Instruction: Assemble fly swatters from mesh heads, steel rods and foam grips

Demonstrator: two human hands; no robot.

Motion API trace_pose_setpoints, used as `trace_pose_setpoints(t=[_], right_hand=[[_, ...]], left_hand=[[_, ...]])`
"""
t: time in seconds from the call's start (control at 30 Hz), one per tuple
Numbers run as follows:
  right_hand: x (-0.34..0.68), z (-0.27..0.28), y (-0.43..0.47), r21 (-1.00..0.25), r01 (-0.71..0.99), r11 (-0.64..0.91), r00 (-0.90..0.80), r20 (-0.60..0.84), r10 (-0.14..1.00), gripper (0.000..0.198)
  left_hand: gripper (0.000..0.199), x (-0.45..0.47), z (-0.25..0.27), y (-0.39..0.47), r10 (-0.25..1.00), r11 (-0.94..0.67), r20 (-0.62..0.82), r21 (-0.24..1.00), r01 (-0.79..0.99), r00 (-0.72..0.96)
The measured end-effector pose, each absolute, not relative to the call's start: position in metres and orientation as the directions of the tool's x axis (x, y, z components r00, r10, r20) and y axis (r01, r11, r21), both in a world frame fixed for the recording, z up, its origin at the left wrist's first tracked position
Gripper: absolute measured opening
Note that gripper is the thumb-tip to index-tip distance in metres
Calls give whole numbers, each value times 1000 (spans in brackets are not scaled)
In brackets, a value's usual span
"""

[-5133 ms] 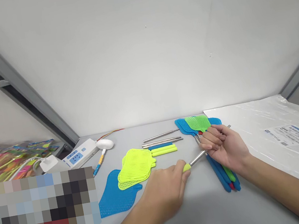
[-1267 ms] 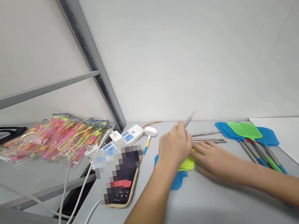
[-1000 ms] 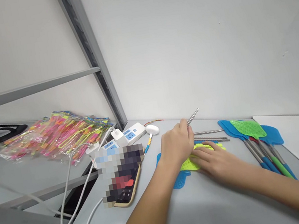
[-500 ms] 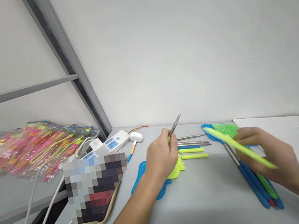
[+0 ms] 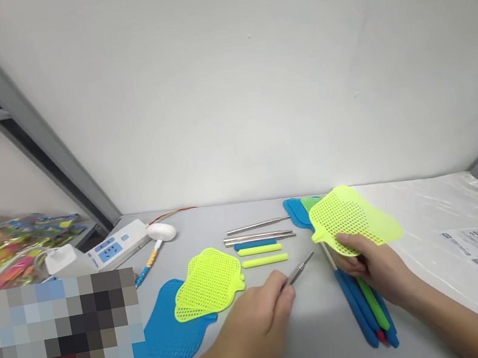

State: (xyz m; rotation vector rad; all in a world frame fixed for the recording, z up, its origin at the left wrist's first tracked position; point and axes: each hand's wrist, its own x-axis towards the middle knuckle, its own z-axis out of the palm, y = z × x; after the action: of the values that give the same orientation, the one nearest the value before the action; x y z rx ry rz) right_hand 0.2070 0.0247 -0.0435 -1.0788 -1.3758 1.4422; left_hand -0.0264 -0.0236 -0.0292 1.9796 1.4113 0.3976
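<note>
The right hand [image 5: 374, 266] has its grip pinched, thumb on top, on the near edge of a yellow mesh head [image 5: 343, 219] raised over the swatter bundle [image 5: 357, 306]. Its neck points left and slightly down, the long axis nearly level. It looks light and bendy, probably best taken near that thicker neck. The left hand [image 5: 259, 320] is curled snugly round a metal rod [image 5: 300, 268], bare tip slanting up to the right; I'd judge it stiff and slick. Its rear end seems buried in the fist. Beyond, loose mesh heads [image 5: 213, 279] lie on the surface [image 5: 323, 340].
</note>
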Motion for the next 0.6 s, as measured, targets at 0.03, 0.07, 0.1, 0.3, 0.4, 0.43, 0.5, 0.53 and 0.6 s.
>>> trace_pose_setpoints(t=[0.03,0.07,0.1,0.3,0.4,0.43,0.5,0.53,0.6], right_hand=[[207,-44,25,-998,-19,-55,-278,-47,960,46],[208,-44,25,-997,-17,-69,-288,-61,956,47],[208,-43,24,-997,-12,-80,-297,-73,952,47],[206,-37,20,-990,55,-131,-320,-142,937,46],[209,-36,20,-991,46,-129,-338,-137,931,45],[209,-36,21,-991,45,-124,-346,-131,929,44],[210,-36,21,-993,53,-110,-355,-122,927,44],[210,-35,21,-993,61,-103,-359,-118,926,44],[210,-34,21,-993,70,-96,-369,-116,922,44]], left_hand=[[35,-27,-28,-23,920,-180,-142,676,714,367],[35,-27,-28,-22,919,-172,-150,682,711,366],[36,-27,-28,-22,916,-170,-153,686,707,370],[37,-28,-32,-21,906,-199,-133,704,682,402],[35,-28,-32,-21,907,-215,-125,684,697,402],[35,-28,-32,-21,907,-219,-125,675,705,401],[35,-28,-31,-21,908,-226,-124,658,718,399],[35,-27,-31,-21,908,-230,-123,652,722,400],[35,-27,-31,-21,906,-236,-123,649,723,405]])
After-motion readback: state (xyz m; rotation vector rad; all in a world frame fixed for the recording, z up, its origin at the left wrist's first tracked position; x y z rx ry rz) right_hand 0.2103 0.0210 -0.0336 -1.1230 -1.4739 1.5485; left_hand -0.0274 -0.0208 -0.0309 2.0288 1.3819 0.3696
